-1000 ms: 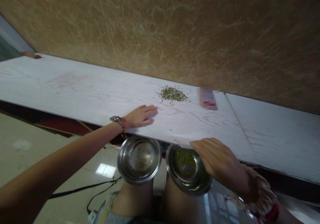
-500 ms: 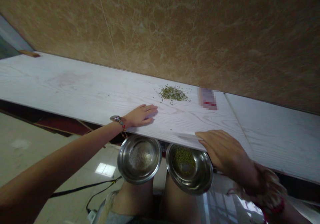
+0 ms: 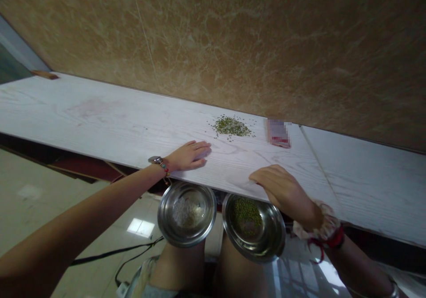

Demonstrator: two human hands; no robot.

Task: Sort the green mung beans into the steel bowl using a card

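My left hand [image 3: 190,155] lies flat on the white tabletop [image 3: 133,111], fingers stretched out, just short of a loose pile of mung beans [image 3: 231,126]. My right hand [image 3: 278,183] hovers at the front edge, above the right bowl, its fingers drawn together; what they hold, if anything, is hidden. The right steel bowl [image 3: 271,240] has green mung beans in its far left part. Beside it, the left steel bowl [image 3: 164,227] contains a whitish, grain-like layer. Both bowls rest on the person's legs below the table edge.
A phone [image 3: 278,133], partly blurred out, lies right of the bean pile near the marbled wall [image 3: 213,45]. A small wooden piece [image 3: 45,74] sits at the far left end. Black cables [image 3: 113,248] run over the tiled floor [image 3: 29,227].
My right hand has moved left and slightly up along the table edge. A single bean lying near the front edge is no longer seen. My left hand stays in place.
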